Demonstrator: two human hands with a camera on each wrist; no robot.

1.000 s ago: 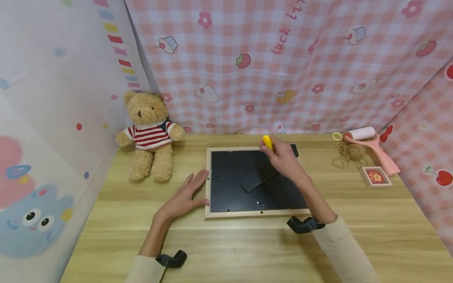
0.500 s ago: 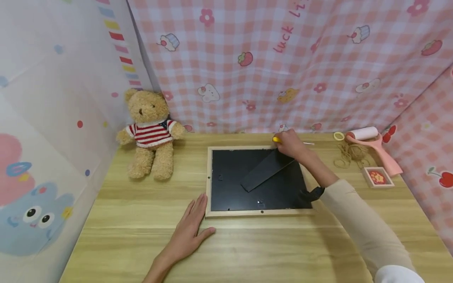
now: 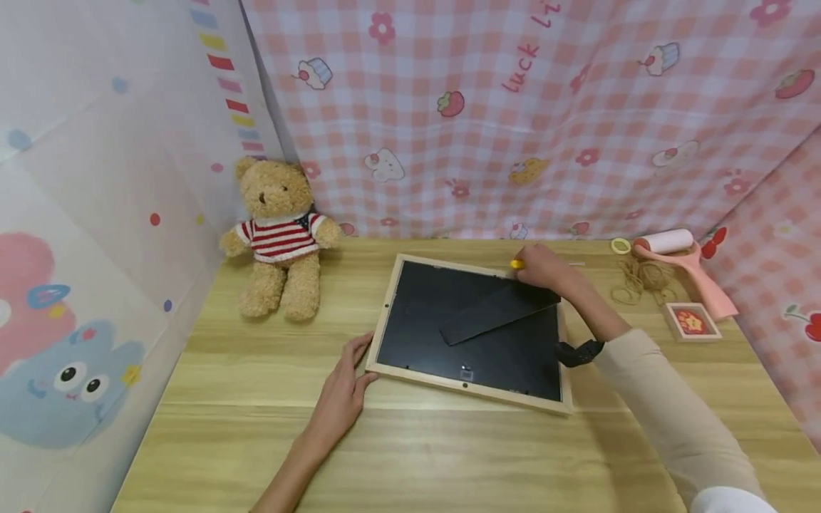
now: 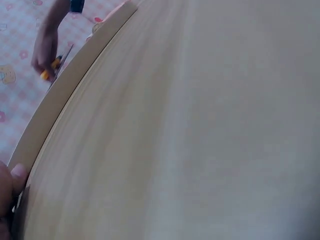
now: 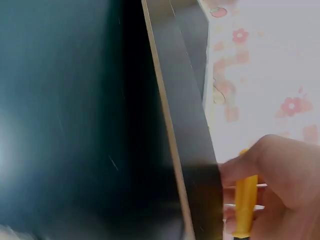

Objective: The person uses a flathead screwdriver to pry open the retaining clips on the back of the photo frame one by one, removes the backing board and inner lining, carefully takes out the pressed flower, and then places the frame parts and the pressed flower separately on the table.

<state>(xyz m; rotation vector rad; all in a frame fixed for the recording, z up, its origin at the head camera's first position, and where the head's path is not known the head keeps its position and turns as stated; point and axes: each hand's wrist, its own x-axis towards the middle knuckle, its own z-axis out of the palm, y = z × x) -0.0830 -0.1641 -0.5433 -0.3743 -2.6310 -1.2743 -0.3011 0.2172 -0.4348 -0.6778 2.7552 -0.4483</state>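
A picture frame with a pale wood border lies back up on the table, turned at a slant. Its black backing carries a black stand leg. My left hand grips the frame's near left corner, fingers along the left side and thumb at the front edge; in the left wrist view a fingertip sits on the wooden edge. At the far right edge, my right hand holds a screwdriver by its yellow handle, the thin shaft pointing right. In the right wrist view its fingertips touch the stand leg's edge.
A teddy bear in a striped shirt sits at the back left. At the back right lie a yellow ring, a twine bundle, a pink lint roller and a small boxed star item. Patterned cloths surround the table.
The picture frame has turned clockwise. My left hand has moved from flat beside it to gripping its near left corner. My right hand, with the screwdriver, has shifted to the right.
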